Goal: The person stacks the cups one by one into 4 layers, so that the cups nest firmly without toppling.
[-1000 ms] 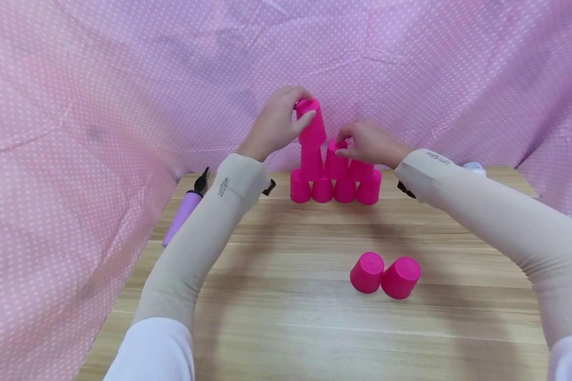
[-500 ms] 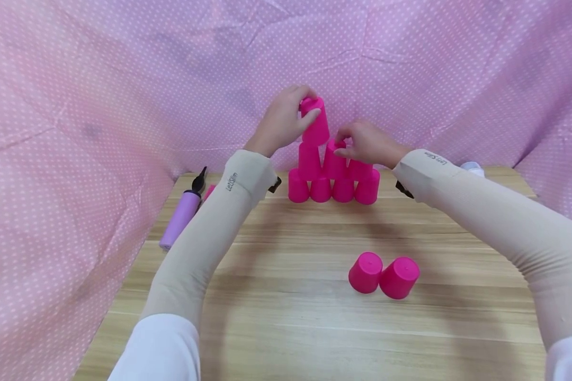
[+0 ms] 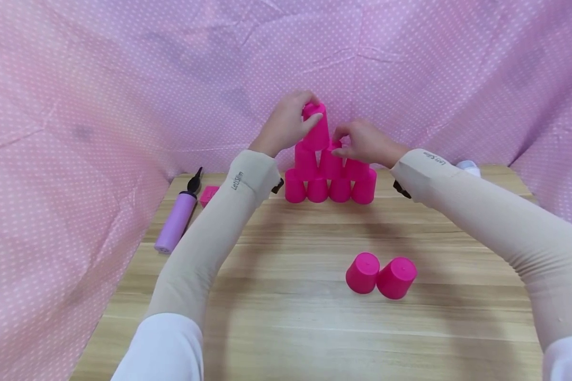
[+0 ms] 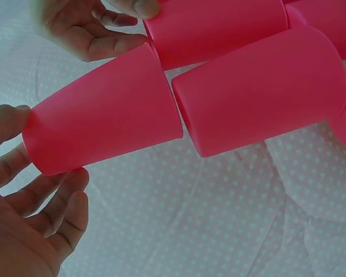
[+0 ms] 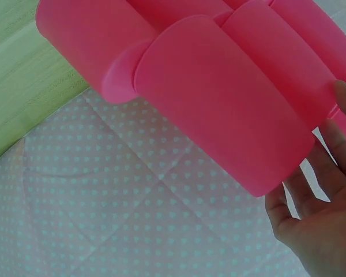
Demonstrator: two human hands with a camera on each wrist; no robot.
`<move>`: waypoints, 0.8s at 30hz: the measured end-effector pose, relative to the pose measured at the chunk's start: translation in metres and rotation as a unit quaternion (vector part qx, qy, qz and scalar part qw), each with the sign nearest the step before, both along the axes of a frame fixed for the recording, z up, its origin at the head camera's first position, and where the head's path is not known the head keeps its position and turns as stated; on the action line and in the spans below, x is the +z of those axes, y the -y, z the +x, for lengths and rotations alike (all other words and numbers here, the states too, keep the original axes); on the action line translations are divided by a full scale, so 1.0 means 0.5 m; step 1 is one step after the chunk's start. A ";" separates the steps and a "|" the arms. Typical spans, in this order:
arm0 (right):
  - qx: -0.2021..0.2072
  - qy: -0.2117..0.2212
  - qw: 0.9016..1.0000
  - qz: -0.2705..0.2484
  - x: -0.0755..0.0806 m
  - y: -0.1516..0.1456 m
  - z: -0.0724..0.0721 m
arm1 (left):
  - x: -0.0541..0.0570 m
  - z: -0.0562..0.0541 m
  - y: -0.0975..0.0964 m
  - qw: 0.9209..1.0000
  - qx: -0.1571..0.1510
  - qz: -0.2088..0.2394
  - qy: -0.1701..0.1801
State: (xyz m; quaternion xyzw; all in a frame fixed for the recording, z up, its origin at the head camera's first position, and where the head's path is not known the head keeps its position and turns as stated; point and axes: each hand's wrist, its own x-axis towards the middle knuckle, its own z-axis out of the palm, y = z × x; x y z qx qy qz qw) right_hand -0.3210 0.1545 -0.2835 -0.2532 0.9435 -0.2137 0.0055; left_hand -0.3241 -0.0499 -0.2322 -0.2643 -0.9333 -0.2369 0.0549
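My left hand (image 3: 286, 124) grips an upside-down pink cup (image 3: 318, 132) by its upper end, fingers at the base and thumb along the side. The cup's rim is right at the tops of the left (image 3: 305, 163) and middle (image 3: 331, 165) cups in the row beneath. With thumb and fingers, my right hand (image 3: 364, 142) holds the middle cup near its base; the right wrist view shows the end cup (image 5: 219, 109) against those fingers. A bottom row of several upside-down cups (image 3: 317, 190) carries this second row.
Two more upside-down pink cups (image 3: 362, 274) stand side by side on the wooden table (image 3: 291, 317). A purple hand pump (image 3: 175, 222) with a black nozzle lies at the left, beside a pink box (image 3: 208, 194). Polka-dot cloth (image 3: 219, 69) hangs behind; a white object (image 3: 468, 168) is at the back right.
My left hand has carried its cup to the right and then slightly down, towards the left and middle cups. My right hand stays at the middle cup. More of the pink box shows.
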 end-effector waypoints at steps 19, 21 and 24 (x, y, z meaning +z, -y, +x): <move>0.006 -0.054 0.997 -0.048 0.010 -0.047 0.050 | -0.004 0.030 0.048 0.995 -0.001 0.024 -0.094; 0.017 -0.095 0.994 -0.059 0.009 -0.069 0.072 | -0.007 0.044 0.069 0.992 -0.011 0.033 -0.119; 0.039 -0.145 0.986 -0.070 0.007 -0.102 0.110 | -0.017 0.066 0.097 0.989 -0.033 0.039 -0.140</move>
